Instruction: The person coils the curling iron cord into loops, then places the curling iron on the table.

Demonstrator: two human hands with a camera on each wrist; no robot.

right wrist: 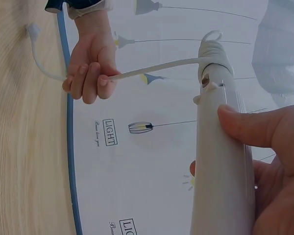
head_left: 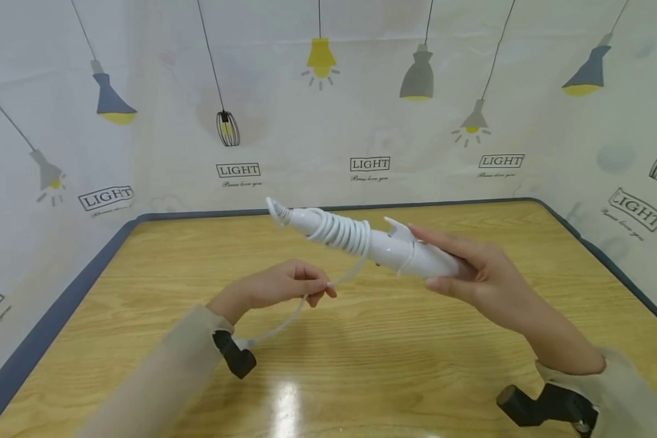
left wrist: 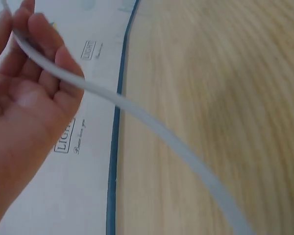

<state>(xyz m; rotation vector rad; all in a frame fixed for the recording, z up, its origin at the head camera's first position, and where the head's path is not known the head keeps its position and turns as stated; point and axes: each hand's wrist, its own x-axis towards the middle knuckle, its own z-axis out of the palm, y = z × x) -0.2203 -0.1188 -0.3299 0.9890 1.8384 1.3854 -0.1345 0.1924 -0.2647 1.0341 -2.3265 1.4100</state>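
A white curling iron (head_left: pixel 435 260) is held up above the table, tilted with its cord end up to the left. My right hand (head_left: pixel 490 277) grips its thick right-hand part, thumb on one side and fingers on the other. White cord (head_left: pixel 344 233) is wound in several turns round the narrower end. From those turns a loose length runs to my left hand (head_left: pixel 285 285), which pinches it between thumb and fingers. Beyond that hand the cord (left wrist: pixel 161 129) hangs down to a white plug (right wrist: pixel 33 32). In the right wrist view the iron's lower end is cut off.
Below both hands lies a wood-grain table (head_left: pixel 361 365) with a dark blue edge (head_left: pixel 197 215). A pale backdrop (head_left: pixel 285 73) printed with hanging lamps stands around its back and sides. Black camera mounts (head_left: pixel 235 356) are strapped to both wrists.
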